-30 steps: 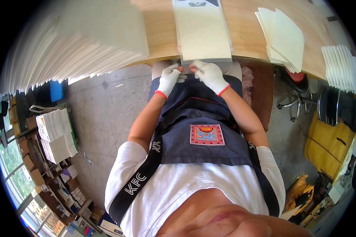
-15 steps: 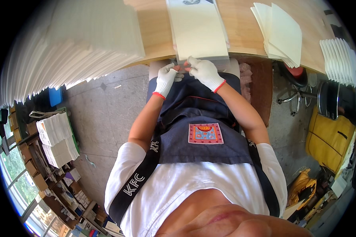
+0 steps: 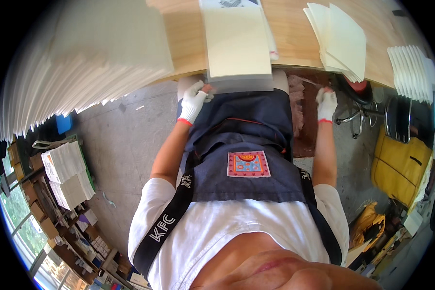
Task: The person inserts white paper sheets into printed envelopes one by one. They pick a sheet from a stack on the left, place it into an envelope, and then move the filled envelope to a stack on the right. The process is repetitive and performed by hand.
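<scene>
My left hand [image 3: 194, 100], in a white glove with bare fingertips, is closed at the near left corner of a translucent sheet [image 3: 244, 85]. That sheet sticks out past the table edge from beneath a cream paper sheet [image 3: 237, 48]. Out to the right, past my lap, my right hand [image 3: 326, 103] is closed, gloved the same way and slightly blurred. A thin pale strip [image 3: 305, 80] runs leftward from its fingertips. A printed sheet [image 3: 231, 4] shows at the far end of the cream sheet, partly cut off by the picture's edge.
A tall stack of white folded sheets [image 3: 92, 53] covers the table's left side. Fanned cream sheets [image 3: 343, 41] and a row of white folded pieces [image 3: 410, 72] lie right. Crumpled pinkish strips [image 3: 297, 104] hang under the table, near a wheeled chair [image 3: 360, 113].
My right hand has moved away from the left one, out to the right, with a thin strip trailing from it. My left hand has shifted slightly left and stays by the sheet's corner.
</scene>
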